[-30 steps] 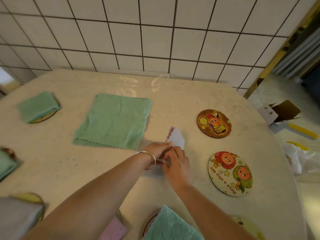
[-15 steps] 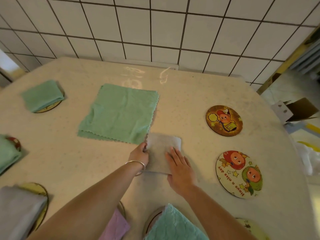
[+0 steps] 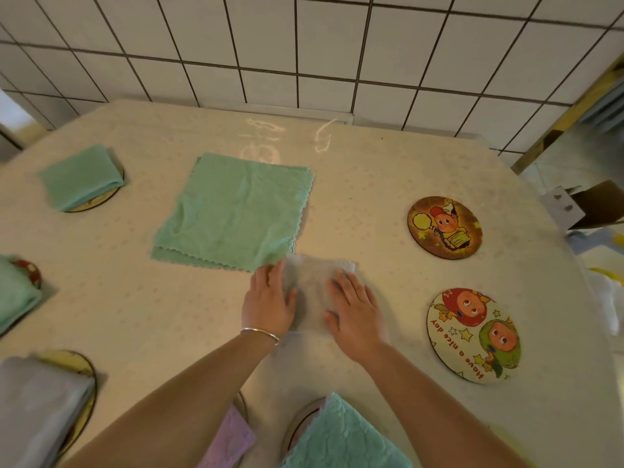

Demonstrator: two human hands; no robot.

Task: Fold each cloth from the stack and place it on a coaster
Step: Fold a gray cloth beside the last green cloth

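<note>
A folded pale grey cloth [image 3: 312, 292] lies flat on the table in front of me. My left hand [image 3: 270, 300] presses its left edge with straight fingers, and my right hand [image 3: 356, 310] presses its right side, palm down. Just beyond them lies the stack of unfolded green cloths [image 3: 236, 211]. Two bare round coasters sit to the right: a brown cartoon coaster [image 3: 445, 228] and a larger white coaster [image 3: 472, 336] with two cartoon faces.
Folded cloths rest on coasters around the table [image 3: 118, 298]: green at far left [image 3: 79, 177], green at the left edge [image 3: 13, 295], grey at lower left [image 3: 37, 410], pink [image 3: 229, 440] and green [image 3: 341, 437] at the bottom. A tiled wall [image 3: 304, 45] stands behind. A cardboard box [image 3: 584, 206] sits off the right.
The grey cloth was held up while being folded, then laid flat. Both hands have since flattened onto it, the left opening from a pinch to a press.
</note>
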